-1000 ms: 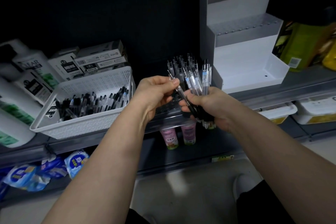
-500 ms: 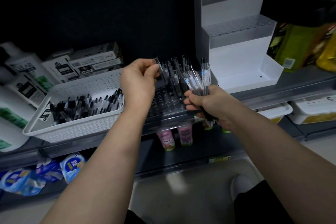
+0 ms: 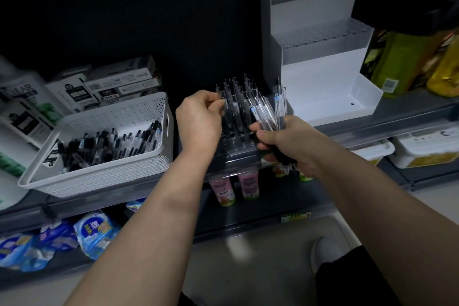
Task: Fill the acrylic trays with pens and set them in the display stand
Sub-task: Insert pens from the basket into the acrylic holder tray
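A clear acrylic tray (image 3: 236, 149) with rows of holes sits on the shelf edge at centre, several pens (image 3: 236, 97) standing upright in its back rows. My left hand (image 3: 198, 122) pinches one pen (image 3: 222, 98) near its top, over the tray's left side. Just right of the tray, my right hand (image 3: 285, 144) grips a bunch of pens (image 3: 268, 112), their tips fanned upward. The white stepped display stand (image 3: 323, 62) stands to the right on the shelf, with one acrylic tray (image 3: 325, 35) in its middle step.
A white perforated basket (image 3: 99, 156) of loose pens is on the left. Boxes (image 3: 119, 82) and bottles (image 3: 22, 112) stand behind it. Yellow-green packages (image 3: 407, 57) crowd the far right. Bottles (image 3: 236, 186) and blue packets (image 3: 94, 231) fill the lower shelves.
My left hand took one pen from the bunch, carried it left and up, and now holds it over the tray's left side. The right hand stayed put with the bunch.
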